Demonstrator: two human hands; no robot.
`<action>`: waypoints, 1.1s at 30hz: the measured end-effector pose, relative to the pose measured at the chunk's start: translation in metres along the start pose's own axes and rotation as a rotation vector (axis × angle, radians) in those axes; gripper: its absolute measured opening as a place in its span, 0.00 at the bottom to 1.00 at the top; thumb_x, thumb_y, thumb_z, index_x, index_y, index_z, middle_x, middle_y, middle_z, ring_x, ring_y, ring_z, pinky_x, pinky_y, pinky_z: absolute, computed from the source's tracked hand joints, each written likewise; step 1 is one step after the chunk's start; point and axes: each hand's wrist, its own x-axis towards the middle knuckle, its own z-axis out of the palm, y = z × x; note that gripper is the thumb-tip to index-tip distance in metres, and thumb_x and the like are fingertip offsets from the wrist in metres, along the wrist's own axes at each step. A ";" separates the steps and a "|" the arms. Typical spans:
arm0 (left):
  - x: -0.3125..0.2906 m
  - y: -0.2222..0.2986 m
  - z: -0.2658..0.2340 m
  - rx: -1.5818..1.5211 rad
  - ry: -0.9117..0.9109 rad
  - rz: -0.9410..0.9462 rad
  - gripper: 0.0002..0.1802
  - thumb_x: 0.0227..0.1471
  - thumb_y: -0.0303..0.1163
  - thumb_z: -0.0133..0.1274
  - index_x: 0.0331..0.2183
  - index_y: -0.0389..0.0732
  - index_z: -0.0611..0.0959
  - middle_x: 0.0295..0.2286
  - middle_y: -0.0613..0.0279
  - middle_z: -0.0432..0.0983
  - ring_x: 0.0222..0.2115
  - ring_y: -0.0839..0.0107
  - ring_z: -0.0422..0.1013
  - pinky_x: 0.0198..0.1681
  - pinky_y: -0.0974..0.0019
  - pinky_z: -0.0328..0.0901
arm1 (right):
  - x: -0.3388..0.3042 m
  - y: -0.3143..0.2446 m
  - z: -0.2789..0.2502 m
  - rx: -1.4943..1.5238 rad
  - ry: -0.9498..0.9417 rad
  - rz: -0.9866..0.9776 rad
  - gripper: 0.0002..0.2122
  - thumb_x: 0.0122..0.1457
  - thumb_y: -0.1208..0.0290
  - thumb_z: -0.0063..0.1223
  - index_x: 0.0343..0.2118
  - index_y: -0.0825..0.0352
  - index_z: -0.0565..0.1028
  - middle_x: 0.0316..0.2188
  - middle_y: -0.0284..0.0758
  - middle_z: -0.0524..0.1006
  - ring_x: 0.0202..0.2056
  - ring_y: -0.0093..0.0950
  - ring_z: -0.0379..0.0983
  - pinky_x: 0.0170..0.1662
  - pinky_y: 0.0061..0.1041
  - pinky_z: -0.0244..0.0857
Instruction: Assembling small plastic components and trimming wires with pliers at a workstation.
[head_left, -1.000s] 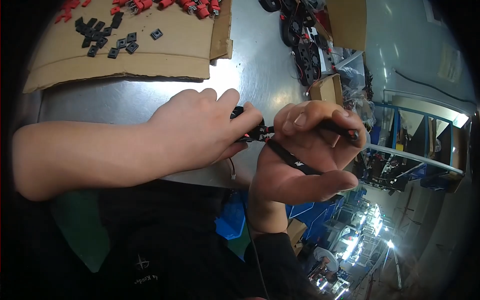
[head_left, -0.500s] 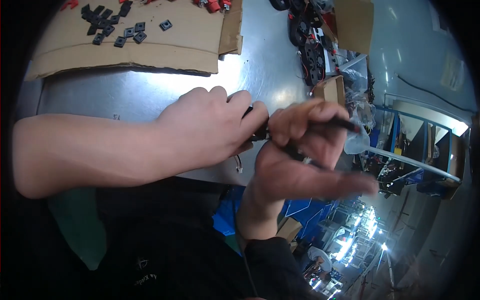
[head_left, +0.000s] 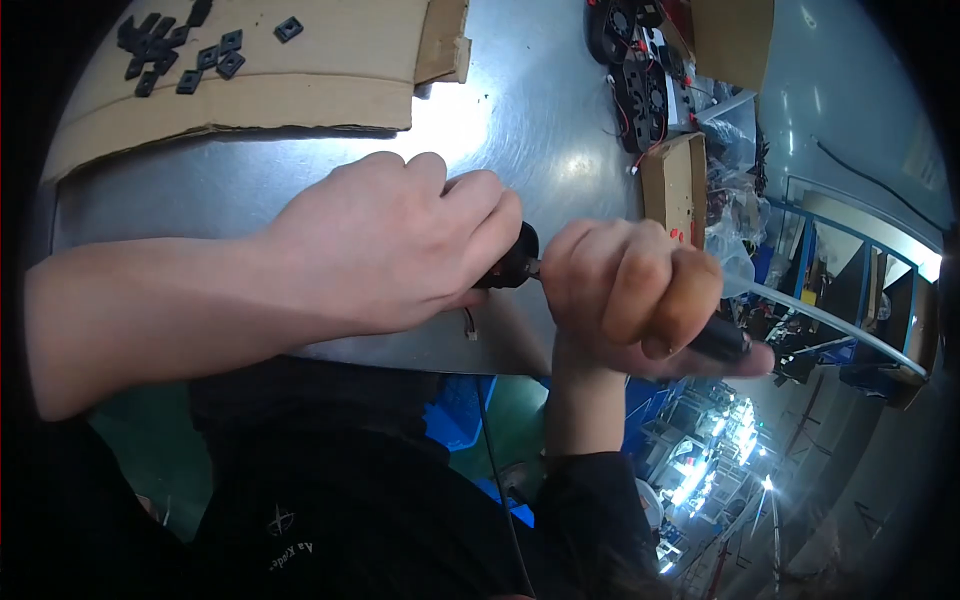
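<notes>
My left hand [head_left: 400, 230] is closed round a small black part [head_left: 515, 262], most of it hidden by the fingers. A thin wire with a white connector [head_left: 471, 328] dangles below that hand. Just to the right, my right hand [head_left: 630, 285] wraps round the black handle of a screwdriver [head_left: 722, 340], whose end sticks out past the little-finger side. The screwdriver's thin shaft points left and meets the black part; its tip is hidden. Both hands are above the near edge of the metal table [head_left: 540, 130].
A cardboard sheet [head_left: 310, 100] with several black square pieces [head_left: 207, 57] lies at the far left. Black units with round grilles and wires [head_left: 640, 100] line the right side, beside an open cardboard box [head_left: 672, 185]. A blue bin [head_left: 455, 420] and a hanging black cable [head_left: 490, 450] are below the table edge.
My right hand has gone from loosely spread, blurred fingers to a fist round the screwdriver. The black part shows more beside my left hand. The view has shifted a little.
</notes>
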 end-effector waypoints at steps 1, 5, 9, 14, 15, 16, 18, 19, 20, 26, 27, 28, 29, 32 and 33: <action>0.000 -0.001 -0.001 -0.002 -0.004 0.003 0.30 0.48 0.53 0.65 0.40 0.37 0.77 0.30 0.61 0.70 0.26 0.68 0.75 0.25 0.68 0.68 | 0.004 0.004 -0.009 0.001 0.005 -0.002 0.30 0.64 0.30 0.44 0.22 0.56 0.69 0.15 0.25 0.68 0.11 0.18 0.59 0.16 0.19 0.51; 0.003 -0.004 -0.003 -0.034 -0.046 0.027 0.33 0.49 0.55 0.63 0.42 0.36 0.76 0.31 0.60 0.70 0.27 0.67 0.75 0.26 0.66 0.68 | 0.029 0.021 -0.043 0.423 -0.448 -0.024 0.32 0.68 0.35 0.41 0.29 0.66 0.78 0.18 0.37 0.75 0.13 0.28 0.67 0.15 0.28 0.57; 0.003 -0.007 -0.005 -0.096 -0.072 0.056 0.35 0.50 0.55 0.62 0.46 0.34 0.76 0.32 0.59 0.70 0.28 0.65 0.75 0.28 0.64 0.69 | 0.037 0.028 -0.046 0.622 -0.598 0.083 0.33 0.70 0.38 0.42 0.31 0.70 0.79 0.19 0.39 0.76 0.12 0.29 0.67 0.15 0.28 0.59; 0.008 -0.009 -0.005 -0.134 -0.104 0.067 0.35 0.52 0.53 0.62 0.48 0.33 0.76 0.32 0.58 0.71 0.29 0.64 0.75 0.29 0.63 0.70 | 0.052 0.029 -0.040 0.702 -0.659 0.145 0.31 0.71 0.40 0.42 0.27 0.69 0.78 0.18 0.36 0.73 0.11 0.25 0.64 0.13 0.22 0.57; 0.009 -0.009 -0.006 -0.142 -0.105 0.080 0.34 0.52 0.53 0.61 0.48 0.33 0.76 0.32 0.58 0.71 0.29 0.63 0.75 0.29 0.62 0.71 | 0.050 0.024 -0.036 0.653 -0.655 0.215 0.30 0.73 0.43 0.41 0.25 0.67 0.77 0.15 0.34 0.71 0.10 0.22 0.62 0.12 0.20 0.56; 0.010 -0.008 -0.008 -0.141 -0.109 0.076 0.33 0.53 0.52 0.61 0.48 0.33 0.76 0.32 0.58 0.70 0.29 0.63 0.75 0.29 0.62 0.71 | 0.042 0.018 -0.031 0.628 -0.597 0.239 0.30 0.73 0.45 0.41 0.26 0.69 0.78 0.16 0.34 0.72 0.11 0.23 0.65 0.13 0.21 0.59; 0.005 -0.007 -0.005 -0.144 -0.142 0.034 0.29 0.55 0.51 0.60 0.46 0.35 0.77 0.32 0.58 0.70 0.30 0.61 0.75 0.29 0.60 0.70 | 0.045 0.029 -0.026 0.650 -0.587 0.245 0.30 0.72 0.45 0.43 0.26 0.70 0.79 0.17 0.35 0.73 0.12 0.23 0.67 0.14 0.21 0.61; 0.002 -0.008 -0.004 -0.109 -0.186 0.036 0.28 0.55 0.51 0.60 0.45 0.36 0.77 0.32 0.58 0.70 0.29 0.61 0.74 0.29 0.61 0.70 | 0.047 0.035 -0.023 0.657 -0.572 0.256 0.30 0.71 0.44 0.45 0.26 0.71 0.79 0.18 0.36 0.75 0.13 0.24 0.68 0.15 0.22 0.63; 0.004 -0.010 -0.006 -0.081 -0.206 0.064 0.27 0.55 0.50 0.60 0.44 0.38 0.77 0.32 0.58 0.70 0.29 0.61 0.74 0.28 0.61 0.70 | 0.050 0.030 -0.018 0.630 -0.548 0.272 0.31 0.70 0.43 0.46 0.26 0.71 0.80 0.19 0.36 0.76 0.14 0.25 0.70 0.16 0.22 0.65; 0.002 0.002 0.000 -0.046 -0.010 -0.023 0.33 0.47 0.54 0.65 0.45 0.39 0.76 0.31 0.61 0.69 0.27 0.65 0.73 0.27 0.64 0.68 | 0.013 -0.020 0.000 -0.009 -0.028 0.019 0.39 0.59 0.25 0.47 0.48 0.65 0.73 0.25 0.32 0.70 0.20 0.23 0.62 0.23 0.25 0.56; 0.002 0.004 -0.002 -0.003 -0.029 -0.004 0.35 0.45 0.55 0.66 0.46 0.39 0.76 0.31 0.61 0.69 0.27 0.67 0.72 0.27 0.66 0.68 | 0.007 -0.021 0.000 -0.100 -0.046 -0.064 0.42 0.57 0.22 0.44 0.52 0.65 0.70 0.27 0.32 0.68 0.24 0.23 0.62 0.26 0.25 0.57; 0.002 0.005 -0.002 0.002 -0.026 -0.002 0.35 0.45 0.55 0.66 0.46 0.39 0.76 0.31 0.61 0.69 0.27 0.67 0.72 0.27 0.66 0.68 | 0.000 -0.022 0.005 -0.103 -0.049 -0.068 0.42 0.57 0.22 0.44 0.52 0.65 0.70 0.27 0.32 0.68 0.24 0.23 0.62 0.26 0.25 0.57; 0.001 0.006 -0.001 0.016 0.004 0.002 0.36 0.44 0.54 0.67 0.46 0.39 0.76 0.31 0.62 0.68 0.27 0.68 0.72 0.27 0.67 0.67 | -0.007 -0.019 0.017 -0.168 0.085 -0.067 0.43 0.56 0.21 0.43 0.52 0.65 0.69 0.29 0.33 0.68 0.25 0.24 0.62 0.27 0.26 0.57; 0.001 0.006 -0.002 0.057 0.044 0.011 0.37 0.43 0.54 0.67 0.47 0.38 0.76 0.30 0.63 0.68 0.27 0.70 0.71 0.26 0.68 0.67 | -0.016 -0.009 0.033 -0.235 0.268 -0.071 0.46 0.55 0.19 0.40 0.53 0.67 0.68 0.32 0.36 0.68 0.27 0.24 0.63 0.30 0.28 0.57; 0.002 0.006 -0.002 0.085 0.055 0.010 0.37 0.42 0.53 0.67 0.46 0.38 0.76 0.30 0.63 0.69 0.26 0.70 0.71 0.26 0.68 0.66 | -0.016 -0.007 0.037 -0.274 0.331 -0.077 0.47 0.55 0.19 0.40 0.53 0.67 0.68 0.32 0.36 0.67 0.27 0.25 0.63 0.31 0.28 0.57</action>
